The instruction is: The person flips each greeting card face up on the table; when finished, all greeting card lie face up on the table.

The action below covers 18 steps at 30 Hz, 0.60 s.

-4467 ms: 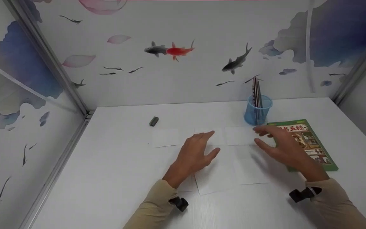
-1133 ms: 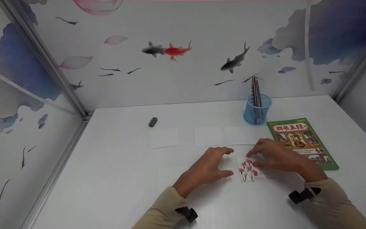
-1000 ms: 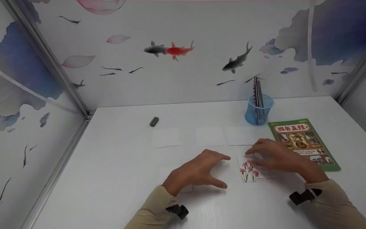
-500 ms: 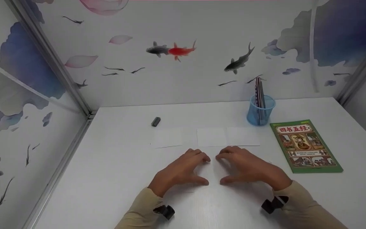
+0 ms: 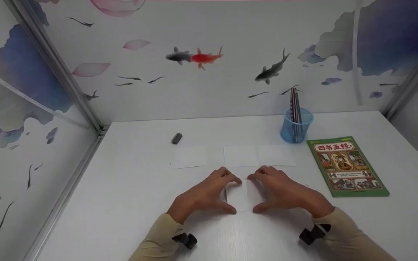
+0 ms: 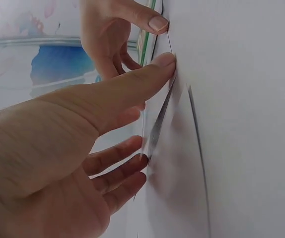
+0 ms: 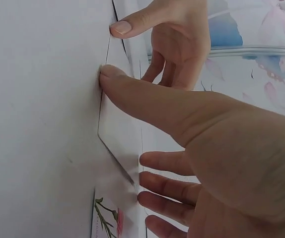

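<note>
Rectangular card of white paper or thin board (image 5: 238,197), one: on the middle of the tabletop (image 5: 140,199), toward the front edge, upper face plain white; both ends lie partly hidden by the hands.

Left hand (image 5: 203,195): grip clamped on the card, thumb at its near edge, fingers at its far edge. Right hand (image 5: 285,192): grip clamped likewise on the opposite end; thumbs just apart.

Flower-printed white card (image 7: 106,213), one: beside the right hand, cut off in the right wrist view; green stems and pink petal legible, small vertical lettering too small to read. In the head view the hand covers most of it.

Plain white cards (image 5: 240,156), three: row beyond the hands, parallel to the far edge; outlines faint against the tabletop.

Green-bordered paperback book (image 5: 348,166), one: near the right edge, title in red characters "四书五经"; lower lines of print illegible.

Translucent blue plastic cup (image 5: 292,132), one: near the far edge, toward the right corner, holding slim dark and striped rods (image 5: 294,101), lower lengths blurred through the wall.

Small dark oblong block (image 5: 176,138), one: near the far edge, left half; material unclear.
</note>
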Tool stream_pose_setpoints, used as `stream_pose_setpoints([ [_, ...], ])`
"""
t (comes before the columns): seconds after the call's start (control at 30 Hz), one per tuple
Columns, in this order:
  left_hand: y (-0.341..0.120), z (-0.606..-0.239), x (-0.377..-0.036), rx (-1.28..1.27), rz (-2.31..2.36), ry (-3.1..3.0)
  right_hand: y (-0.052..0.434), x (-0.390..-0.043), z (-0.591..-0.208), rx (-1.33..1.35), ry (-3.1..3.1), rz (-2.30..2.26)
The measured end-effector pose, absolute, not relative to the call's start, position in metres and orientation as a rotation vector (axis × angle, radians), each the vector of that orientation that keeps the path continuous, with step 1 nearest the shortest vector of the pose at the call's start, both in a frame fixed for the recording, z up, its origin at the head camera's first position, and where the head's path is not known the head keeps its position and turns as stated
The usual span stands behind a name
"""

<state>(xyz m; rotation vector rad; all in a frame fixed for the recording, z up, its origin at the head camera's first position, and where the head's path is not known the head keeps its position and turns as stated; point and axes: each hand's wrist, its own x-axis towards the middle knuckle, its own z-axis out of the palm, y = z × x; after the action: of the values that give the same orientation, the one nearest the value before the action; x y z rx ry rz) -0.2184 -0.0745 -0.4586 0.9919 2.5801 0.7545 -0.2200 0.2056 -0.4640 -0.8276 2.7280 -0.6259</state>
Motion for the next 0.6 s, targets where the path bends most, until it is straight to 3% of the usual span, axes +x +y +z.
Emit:
stream_pose_setpoints([
  [0.37, -0.062, -0.462, -0.218, 1.010, 0.932, 2.738, 0.209, -0.228, -0.455, -0.746, 2.664, -1.267],
  [0.6, -0.055, -0.460, -0.215, 0.769, 1.489, 2.327, 0.196, -0.222, -0.452, -0.779, 2.588, -1.568],
])
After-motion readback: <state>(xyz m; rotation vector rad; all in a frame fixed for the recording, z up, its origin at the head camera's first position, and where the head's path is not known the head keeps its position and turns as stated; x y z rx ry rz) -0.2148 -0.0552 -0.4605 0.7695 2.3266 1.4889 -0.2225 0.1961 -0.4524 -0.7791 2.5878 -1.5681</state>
